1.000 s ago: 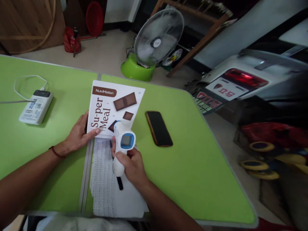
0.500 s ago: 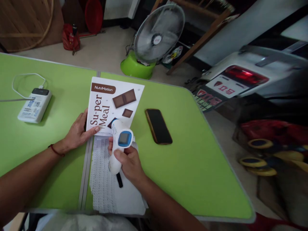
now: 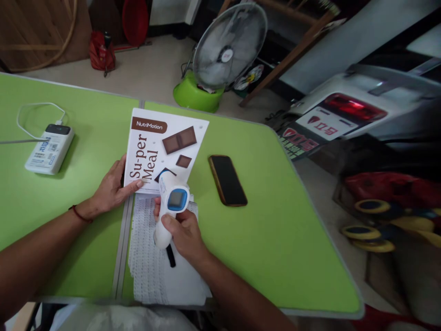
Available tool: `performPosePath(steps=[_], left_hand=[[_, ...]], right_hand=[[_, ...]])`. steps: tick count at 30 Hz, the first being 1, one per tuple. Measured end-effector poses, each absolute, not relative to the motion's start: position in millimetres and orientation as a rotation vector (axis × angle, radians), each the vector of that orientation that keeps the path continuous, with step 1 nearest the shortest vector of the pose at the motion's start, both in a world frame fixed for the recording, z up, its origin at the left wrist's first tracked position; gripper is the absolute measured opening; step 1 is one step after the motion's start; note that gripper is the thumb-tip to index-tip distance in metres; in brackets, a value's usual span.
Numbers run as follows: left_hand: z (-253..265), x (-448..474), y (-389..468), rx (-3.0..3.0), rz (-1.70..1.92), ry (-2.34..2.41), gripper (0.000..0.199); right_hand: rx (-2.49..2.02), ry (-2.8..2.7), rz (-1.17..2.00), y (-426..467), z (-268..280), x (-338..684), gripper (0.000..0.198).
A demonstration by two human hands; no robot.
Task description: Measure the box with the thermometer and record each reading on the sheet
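My left hand (image 3: 113, 184) grips the lower left corner of a white box (image 3: 193, 138) printed "NutriMotion Su-per Meal", thumb on its front and the other fingers behind it. The box is tilted up, facing me. Wrapped around the handle of a white infrared thermometer (image 3: 164, 230) is my right hand (image 3: 184, 232). The thermometer's blue-rimmed screen faces me, and its head overlaps the bottom edge of the box; whether they touch I cannot tell. Beneath, a stack of printed sheets (image 3: 148, 271) lies on the green table (image 3: 275, 257), with a black stick-like object (image 3: 170, 255) on top.
A smartphone (image 3: 228, 180) lies right of the box. At the left is a white power bank (image 3: 51, 149) with a cable. Beyond the table stand a fan (image 3: 229, 55) on a green tub (image 3: 198, 97) and, at right, a white vehicle's rear (image 3: 365, 105).
The view has shifted very slightly. My right hand and the thermometer have moved a touch left; both hands keep their hold.
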State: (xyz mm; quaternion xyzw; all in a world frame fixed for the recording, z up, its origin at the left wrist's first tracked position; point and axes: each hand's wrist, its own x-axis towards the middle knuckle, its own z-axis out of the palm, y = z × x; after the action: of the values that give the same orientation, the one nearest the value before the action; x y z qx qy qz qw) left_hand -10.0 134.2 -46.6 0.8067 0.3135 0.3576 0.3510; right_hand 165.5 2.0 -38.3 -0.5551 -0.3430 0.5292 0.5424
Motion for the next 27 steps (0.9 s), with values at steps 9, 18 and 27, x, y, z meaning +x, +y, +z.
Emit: performPosePath(steps=[9,18,27], left_hand=[[-47.0,-9.5,134.3,2.092,0.936,0.805,0.053],[-47.7,-9.5,133.6,2.094,0.935,0.791,0.053],[-47.3,-8.7,133.3,2.078,0.944,0.797,0.053]], right_hand=[[-1.329,-0.834,1.275,1.7,-38.7,165.7,0.023],[-1.346,-0.825,1.246,1.1,-39.9,168.6,0.024],[-1.337,-0.789,1.264,0.8,-42.7,169.8,0.021]])
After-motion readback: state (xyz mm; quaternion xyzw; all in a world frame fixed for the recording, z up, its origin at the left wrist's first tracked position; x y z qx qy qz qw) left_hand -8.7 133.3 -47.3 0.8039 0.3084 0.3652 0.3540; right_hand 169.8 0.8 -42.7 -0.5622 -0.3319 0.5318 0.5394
